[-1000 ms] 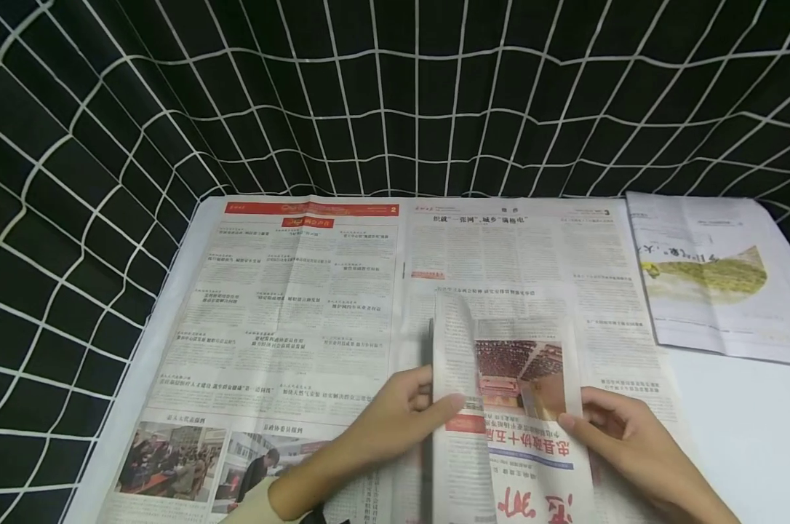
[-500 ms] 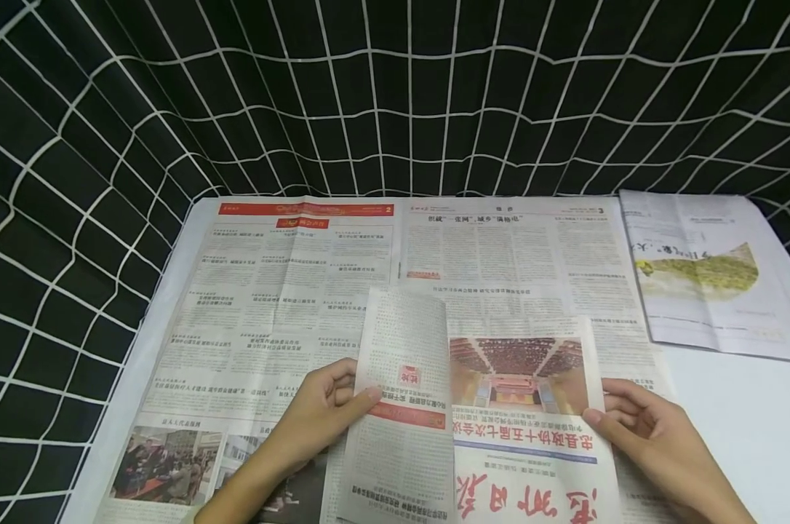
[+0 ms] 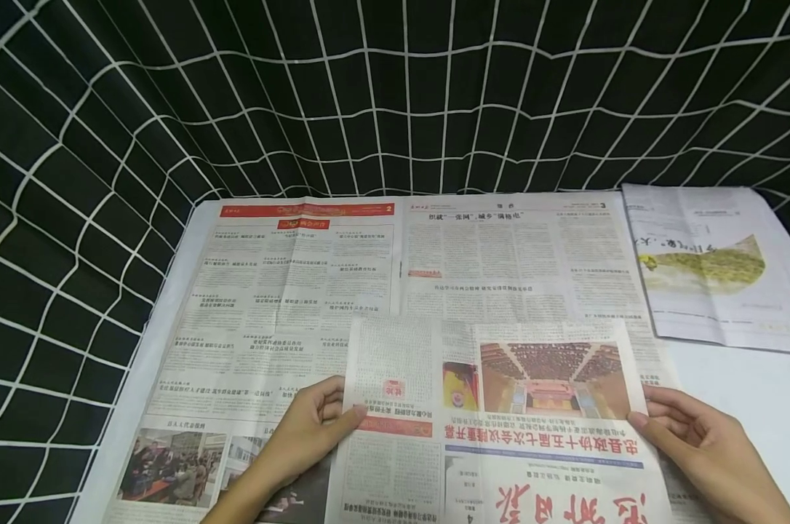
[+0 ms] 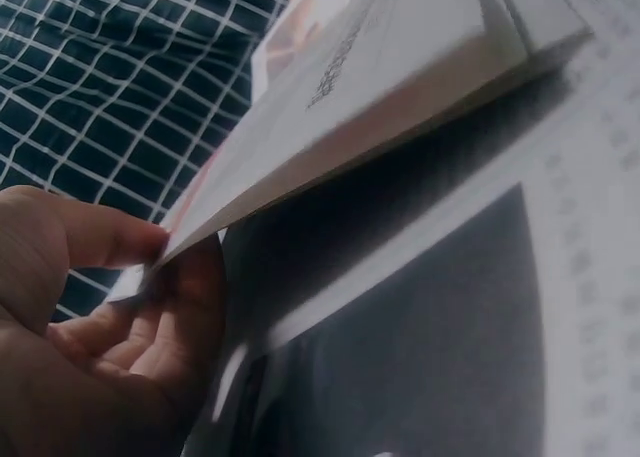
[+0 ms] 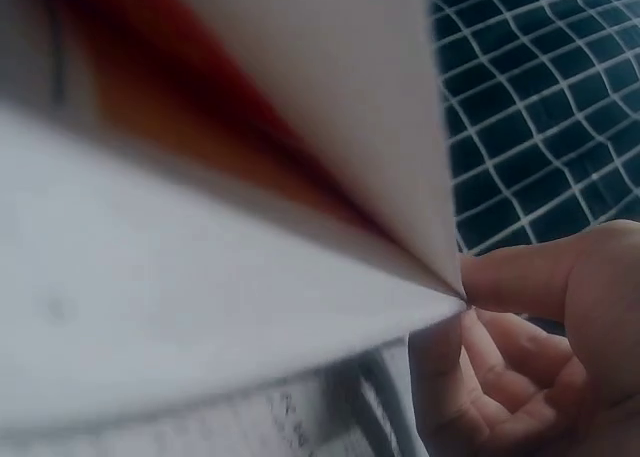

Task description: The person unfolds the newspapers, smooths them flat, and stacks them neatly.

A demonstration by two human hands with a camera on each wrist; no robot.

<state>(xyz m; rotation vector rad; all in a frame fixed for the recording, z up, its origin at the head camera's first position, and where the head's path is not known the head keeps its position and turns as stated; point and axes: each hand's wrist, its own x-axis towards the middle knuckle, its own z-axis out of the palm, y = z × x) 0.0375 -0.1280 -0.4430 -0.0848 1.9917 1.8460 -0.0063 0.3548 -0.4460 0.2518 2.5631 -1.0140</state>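
A folded newspaper point(image 3: 460, 437) with a hall photo and large red characters lies spread between both hands. My left hand point(image 3: 310, 429) pinches its left edge between thumb and fingers. On the opposite edge my right hand point(image 3: 703, 437) pinches the paper the same way. The left wrist view shows several layers of the newspaper point(image 4: 350, 107) raised above the sheet below, with the left thumb on top. In the right wrist view the layers part slightly and meet at the right fingertips point(image 5: 480, 282).
A large opened newspaper point(image 3: 290, 291) covers much of the white table point(image 3: 742, 407) beneath. At the right back lies another folded paper point(image 3: 709, 269) with a green hill picture. Black cloth point(image 3: 395, 94) with a white grid hangs behind and to the left.
The hands have moved apart, the left one leftward and the right one rightward. The newspaper's left part, folded over before, has opened out and now lies flatter, showing more of the front page.
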